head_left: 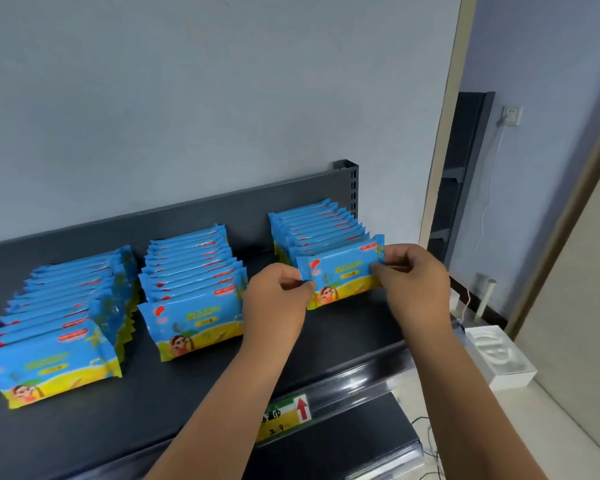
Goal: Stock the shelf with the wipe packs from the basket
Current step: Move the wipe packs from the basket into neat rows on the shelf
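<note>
Shelf (pixel 343 327), dark grey, carrying three rows of blue-and-yellow wipe packs.
Left row (pixel 59 327): packs on edge, leaning back.
Middle row (pixel 194 292): likewise.
Left grip (pixel 278 292): pinching the left edge of the front pack (pixel 343 275).
Front pack: upright, foremost in the right row (pixel 319 230).
Right grip (pixel 413 275): pinching that pack's right edge.
Price label (pixel 284 417): on the shelf lip.
</note>
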